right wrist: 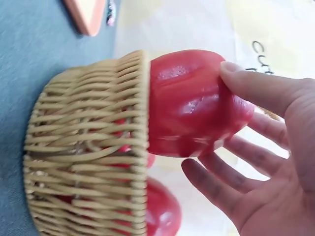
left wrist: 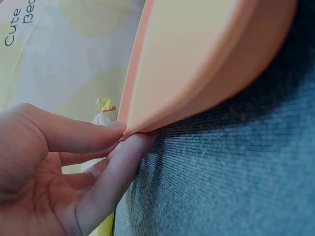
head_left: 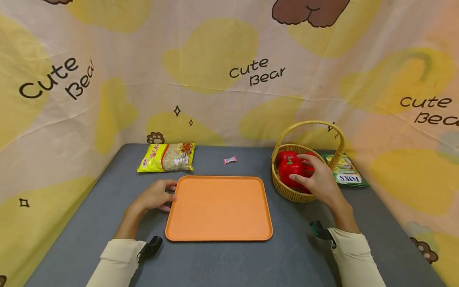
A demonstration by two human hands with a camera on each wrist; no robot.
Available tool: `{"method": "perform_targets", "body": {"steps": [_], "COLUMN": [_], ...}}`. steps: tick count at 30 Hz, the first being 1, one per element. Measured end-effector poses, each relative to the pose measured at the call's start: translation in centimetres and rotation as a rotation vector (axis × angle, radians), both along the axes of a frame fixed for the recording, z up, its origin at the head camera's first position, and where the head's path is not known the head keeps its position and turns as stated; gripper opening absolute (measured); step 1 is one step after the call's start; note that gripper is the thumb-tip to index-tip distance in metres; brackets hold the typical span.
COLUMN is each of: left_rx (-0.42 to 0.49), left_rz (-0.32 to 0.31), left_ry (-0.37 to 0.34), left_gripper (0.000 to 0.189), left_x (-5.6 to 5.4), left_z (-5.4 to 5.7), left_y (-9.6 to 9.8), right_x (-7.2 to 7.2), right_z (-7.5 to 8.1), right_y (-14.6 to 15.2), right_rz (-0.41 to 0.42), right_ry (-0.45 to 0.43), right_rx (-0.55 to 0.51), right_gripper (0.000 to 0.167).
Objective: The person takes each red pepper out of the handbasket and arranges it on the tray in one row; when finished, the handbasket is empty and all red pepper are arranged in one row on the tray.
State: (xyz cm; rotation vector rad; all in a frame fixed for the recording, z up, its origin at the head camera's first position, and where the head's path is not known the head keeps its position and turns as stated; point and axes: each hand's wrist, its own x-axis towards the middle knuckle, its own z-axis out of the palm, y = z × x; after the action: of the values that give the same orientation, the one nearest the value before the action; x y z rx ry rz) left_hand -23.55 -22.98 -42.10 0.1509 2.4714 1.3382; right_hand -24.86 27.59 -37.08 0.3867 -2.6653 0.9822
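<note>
My left hand (head_left: 155, 194) is at the left edge of an orange rectangular tray (head_left: 218, 209). In the left wrist view, thumb and fingers pinch the tray's rim (left wrist: 182, 105). Over to the right, my right hand (head_left: 320, 179) reaches into a wicker basket (head_left: 292, 195) with an arched handle. Its thumb and fingers hold a glossy red bell pepper (head_left: 288, 172), which stands up above the basket's rim in the right wrist view. Another red pepper (right wrist: 162, 209) lies in the basket beside it, partly hidden by the weave.
A yellow food bag (head_left: 166, 158) lies behind the tray at left. A small pink wrapped candy (head_left: 230, 160) is near the back edge. Right of the basket lies a green FOX'S packet (head_left: 346, 171), partly behind the handle. Patterned cloth (head_left: 201, 59) encloses the grey table (head_left: 222, 263).
</note>
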Motion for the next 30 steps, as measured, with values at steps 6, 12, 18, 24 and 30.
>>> {"method": "perform_targets", "body": {"steps": [6, 12, 18, 24, 30], "left_rx": [0.002, 0.012, 0.008, 0.004, 0.002], "left_rz": [0.003, 0.005, 0.011, 0.014, 0.012], "left_ry": [-0.009, -0.009, -0.012, -0.019, -0.026], "left_gripper": [0.06, 0.061, 0.06, 0.061, 0.061], "left_x": [0.0, 0.1, 0.1, 0.0, -0.1], "left_z": [-0.1, 0.0, -0.1, -0.2, -0.1], "left_y": [-0.2, -0.3, -0.5, -0.3, -0.2], "right_x": [0.6, 1.1, 0.7, 0.1, -0.2], "right_z": [1.0, 1.6, 1.3, 0.5, -0.8], "right_y": [-0.8, -2.3, -4.6, -7.3, -10.5], "right_rz": [0.038, 0.13, 0.247, 0.302, 0.349], "right_ry": [0.023, 0.039, 0.066, -0.025, -0.12], "right_rx": [-0.018, -0.071, -0.135, -0.138, -0.154], "right_gripper": [0.079, 0.076, 0.077, 0.083, 0.087]}}
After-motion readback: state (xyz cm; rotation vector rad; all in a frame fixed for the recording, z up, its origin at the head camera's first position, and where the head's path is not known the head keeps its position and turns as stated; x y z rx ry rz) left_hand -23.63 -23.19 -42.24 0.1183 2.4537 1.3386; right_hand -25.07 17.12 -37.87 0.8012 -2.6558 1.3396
